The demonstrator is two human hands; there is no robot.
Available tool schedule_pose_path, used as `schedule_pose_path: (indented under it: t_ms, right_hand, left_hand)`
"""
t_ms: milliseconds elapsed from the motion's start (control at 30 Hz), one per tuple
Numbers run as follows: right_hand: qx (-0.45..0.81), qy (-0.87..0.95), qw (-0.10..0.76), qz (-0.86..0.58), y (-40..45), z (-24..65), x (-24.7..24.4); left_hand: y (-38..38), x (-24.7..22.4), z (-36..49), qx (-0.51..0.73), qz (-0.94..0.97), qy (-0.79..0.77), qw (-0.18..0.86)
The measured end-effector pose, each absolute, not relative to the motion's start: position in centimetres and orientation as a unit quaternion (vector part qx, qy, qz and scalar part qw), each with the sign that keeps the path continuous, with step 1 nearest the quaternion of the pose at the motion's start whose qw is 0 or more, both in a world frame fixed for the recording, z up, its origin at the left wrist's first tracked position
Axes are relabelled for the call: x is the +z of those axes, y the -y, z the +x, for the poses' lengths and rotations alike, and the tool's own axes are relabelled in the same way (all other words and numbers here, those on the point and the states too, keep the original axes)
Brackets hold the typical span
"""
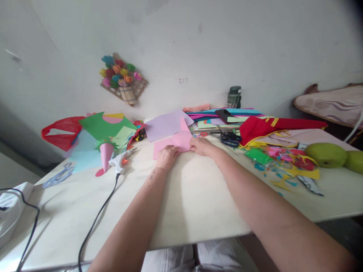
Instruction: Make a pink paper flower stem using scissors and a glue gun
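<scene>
A pink sheet of paper (183, 140), partly folded up at its right side, lies on the table in front of me. My left hand (167, 155) presses on its near edge with bent fingers. At the right edge of the paper, my right hand (202, 146) pinches it between closed fingers. A lilac sheet (164, 125) lies just behind. To the left stand a pink paper cone with a green fringe (106, 155) and a white hot glue gun (120, 160).
Scissors (230, 139), a red and yellow cloth (263, 130), paper scraps (283, 160) and green fruit (326, 155) lie right. A dark green bottle (234, 97) stands at the wall. The glue gun's black cable (98, 217) crosses the left side.
</scene>
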State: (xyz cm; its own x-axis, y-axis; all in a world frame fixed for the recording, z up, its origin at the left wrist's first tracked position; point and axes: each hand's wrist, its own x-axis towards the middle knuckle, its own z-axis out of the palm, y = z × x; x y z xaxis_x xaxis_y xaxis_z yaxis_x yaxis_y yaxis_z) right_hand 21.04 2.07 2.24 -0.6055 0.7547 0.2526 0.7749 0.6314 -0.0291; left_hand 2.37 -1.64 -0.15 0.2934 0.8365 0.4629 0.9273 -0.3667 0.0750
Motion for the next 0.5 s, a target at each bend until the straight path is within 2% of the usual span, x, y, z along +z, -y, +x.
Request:
schedule_pose_path:
  t_ms: [133, 333, 500]
  right_hand:
    - [-0.035, 0.891, 0.124, -0.436, -2.0, 21.2, 2.3]
    - [-0.032, 0.895, 0.200, -0.397, -2.4, 20.5, 1.4]
    - [-0.001, 0.882, 0.209, -0.423, -2.7, 18.9, 0.4]
  left_hand:
    - [1.8, 0.0, 2.5, -0.217, -0.796, 0.554, 0.110]
    - [1.5, -0.2, 2.4, -0.221, -0.792, 0.561, 0.092]
    - [1.2, -0.5, 2.2, -0.234, -0.779, 0.577, 0.073]
